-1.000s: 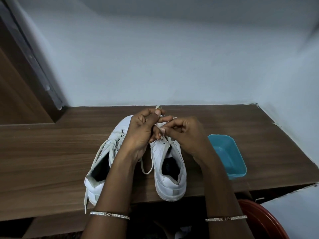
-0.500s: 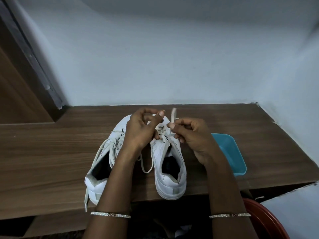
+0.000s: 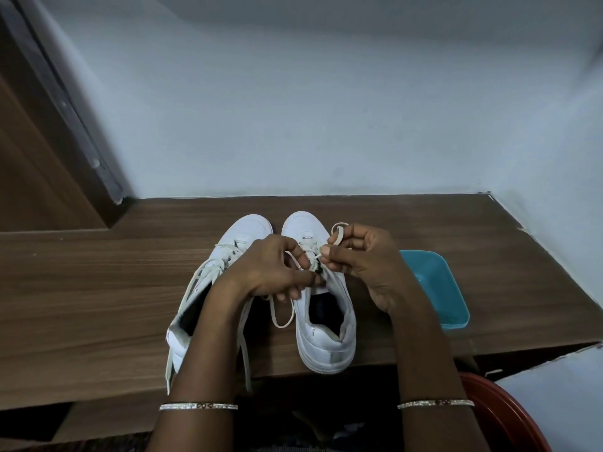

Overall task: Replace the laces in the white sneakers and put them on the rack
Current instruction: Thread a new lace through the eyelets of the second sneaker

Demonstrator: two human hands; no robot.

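The brown wood-grain table point(image 3: 98, 288) stands against a pale wall and carries the pair of white sneakers side by side near its front edge, toes to the wall. The left sneaker point(image 3: 251, 228) is laced, and its loose flat ends trail over the table's edge. The right sneaker point(image 3: 326, 334) is plain white with a thick sole and a dark opening, its heel at the edge. A blue tray point(image 3: 434, 288) sits just beside it on the right. The left hand point(image 3: 274, 269), fingers curled, grips a strand of the off-white lace point(image 3: 337, 230) over the right sneaker's eyelets. The right hand point(image 3: 365, 265) pinches the same lace between thumb and forefinger, a small loop standing above the pinch. A slack loop hangs between the sneakers.
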